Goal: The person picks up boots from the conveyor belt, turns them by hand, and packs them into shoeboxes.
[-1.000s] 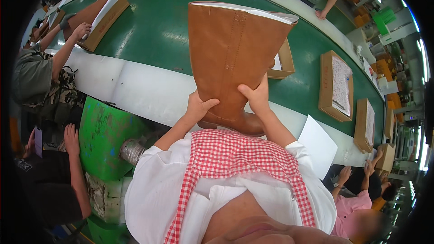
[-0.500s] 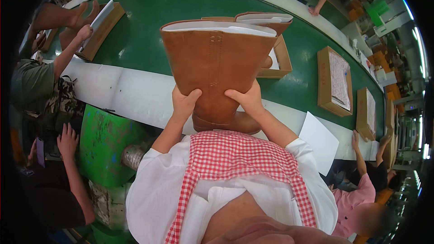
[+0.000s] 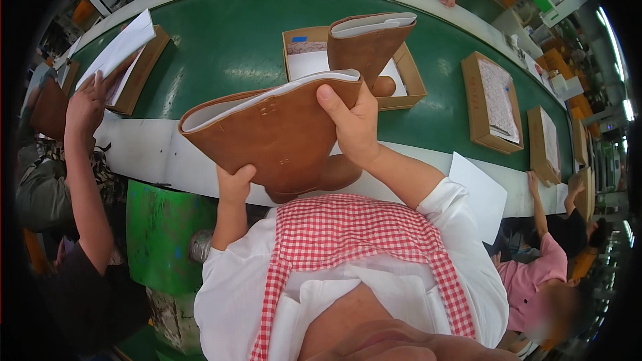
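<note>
Between my hands is a tall brown boot (image 3: pixel 267 137), tilted, its wide shaft opening facing up with white lining inside. My left hand (image 3: pixel 234 184) grips the shaft low on its left side, thumb on the front. High on the right, near the top rim, my right hand (image 3: pixel 354 120) is wrapped round the shaft with its thumb across the front. The boot's toe points right, near my apron. A second brown boot (image 3: pixel 368 47) stands in an open cardboard box (image 3: pixel 411 97) just beyond, with white paper and patterned tissue around it.
The green conveyor belt (image 3: pixel 227 40) curves across, with a white ledge (image 3: pixel 174 137) on my side. More boxes (image 3: pixel 485 103) stand at right; a white sheet (image 3: pixel 478 194) lies nearby. At left, a co-worker's hand (image 3: pixel 83 107) holds white paper over a box. A green machine (image 3: pixel 160 234) stands at lower left.
The boot has tilted left and come lower. My right hand has moved from the lower shaft up to the rim. At left, a co-worker's arm now reaches over the box there.
</note>
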`<state>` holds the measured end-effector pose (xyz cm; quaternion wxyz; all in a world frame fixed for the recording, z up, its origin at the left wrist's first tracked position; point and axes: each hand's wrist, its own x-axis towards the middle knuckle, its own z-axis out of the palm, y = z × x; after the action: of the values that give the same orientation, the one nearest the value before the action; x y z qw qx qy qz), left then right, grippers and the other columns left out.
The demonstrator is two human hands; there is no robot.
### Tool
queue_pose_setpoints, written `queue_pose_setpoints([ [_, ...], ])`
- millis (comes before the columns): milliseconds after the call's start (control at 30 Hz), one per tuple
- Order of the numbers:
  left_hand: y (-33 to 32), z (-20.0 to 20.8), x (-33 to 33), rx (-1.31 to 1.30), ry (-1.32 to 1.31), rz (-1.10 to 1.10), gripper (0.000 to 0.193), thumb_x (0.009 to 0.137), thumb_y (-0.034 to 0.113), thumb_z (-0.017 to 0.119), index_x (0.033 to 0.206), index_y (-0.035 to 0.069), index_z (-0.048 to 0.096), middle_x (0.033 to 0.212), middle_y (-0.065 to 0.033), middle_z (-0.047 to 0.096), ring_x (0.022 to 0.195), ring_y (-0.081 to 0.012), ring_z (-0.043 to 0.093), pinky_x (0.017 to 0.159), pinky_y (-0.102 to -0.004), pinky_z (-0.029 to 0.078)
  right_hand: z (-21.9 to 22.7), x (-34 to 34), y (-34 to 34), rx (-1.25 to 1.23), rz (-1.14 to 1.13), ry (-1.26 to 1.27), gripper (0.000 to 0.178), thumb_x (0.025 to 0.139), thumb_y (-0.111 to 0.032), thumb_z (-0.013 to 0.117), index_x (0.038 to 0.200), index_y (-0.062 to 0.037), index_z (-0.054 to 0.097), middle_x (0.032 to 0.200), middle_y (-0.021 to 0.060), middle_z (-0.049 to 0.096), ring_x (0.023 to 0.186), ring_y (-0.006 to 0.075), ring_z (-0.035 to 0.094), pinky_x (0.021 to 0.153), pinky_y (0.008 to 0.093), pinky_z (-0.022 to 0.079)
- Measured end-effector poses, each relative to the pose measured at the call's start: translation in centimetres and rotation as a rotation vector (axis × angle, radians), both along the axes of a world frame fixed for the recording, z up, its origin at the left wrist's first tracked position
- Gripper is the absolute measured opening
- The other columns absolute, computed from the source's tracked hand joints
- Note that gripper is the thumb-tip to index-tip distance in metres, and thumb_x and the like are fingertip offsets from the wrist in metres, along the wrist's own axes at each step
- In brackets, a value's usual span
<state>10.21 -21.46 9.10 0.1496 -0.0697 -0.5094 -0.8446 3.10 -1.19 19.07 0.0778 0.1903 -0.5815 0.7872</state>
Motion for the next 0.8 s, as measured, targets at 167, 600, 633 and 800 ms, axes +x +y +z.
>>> queue_pose_setpoints([
  [167, -3.4, 4.6, 0.3, -0.115, -0.069, 0.114, 0.061, 0.073, 0.01, 0.07, 0.127, -0.002, 0.044, 0.121, -0.0107, 0.053, 0.111, -0.0219, 0.051, 0.092, -0.0346, 0.042, -0.6, -2.5, 1.9, 0.24, 0.137, -0.072, 0.04, 0.095, -0.036, 0.045, 0.09, 0.0007, 0.059, 0.081, 0.0056, 0.06, 0.081, 0.0093, 0.054, 0.071, 0.0251, 0.044],
  [600, -4.8, 12.9, -12.4, -0.005, 0.344, 0.439, 0.045, 0.082, 0.008, 0.067, 0.122, -0.004, 0.048, 0.12, -0.0104, 0.053, 0.105, -0.0201, 0.053, 0.094, -0.0328, 0.041, -2.8, -11.9, 5.5, 1.088, -0.613, 0.523, 0.051, 0.075, -0.025, 0.07, 0.12, -0.0105, 0.05, 0.128, 0.0108, 0.042, 0.101, 0.0312, 0.056, 0.078, 0.0391, 0.051],
  [633, -3.8, 13.4, -13.7, -0.014, 0.345, 0.411, 0.041, 0.083, 0.008, 0.066, 0.119, -0.004, 0.051, 0.117, -0.0087, 0.056, 0.104, -0.018, 0.053, 0.092, -0.031, 0.041, -2.9, -11.3, 5.3, 1.086, -0.605, 0.535, 0.051, 0.075, -0.025, 0.07, 0.12, -0.0105, 0.05, 0.128, 0.0108, 0.042, 0.101, 0.0312, 0.056, 0.078, 0.0391, 0.051],
  [800, 1.6, 12.9, -22.1, -0.009, 0.331, 0.179, 0.031, 0.081, 0.013, 0.07, 0.106, -0.003, 0.06, 0.102, -0.0049, 0.062, 0.09, -0.0121, 0.056, 0.08, -0.0264, 0.045, -4.1, -10.1, 5.5, 1.033, -0.702, 0.585, 0.054, 0.075, -0.022, 0.071, 0.121, -0.0087, 0.048, 0.128, 0.0125, 0.043, 0.1, 0.0328, 0.057, 0.075, 0.038, 0.052],
])
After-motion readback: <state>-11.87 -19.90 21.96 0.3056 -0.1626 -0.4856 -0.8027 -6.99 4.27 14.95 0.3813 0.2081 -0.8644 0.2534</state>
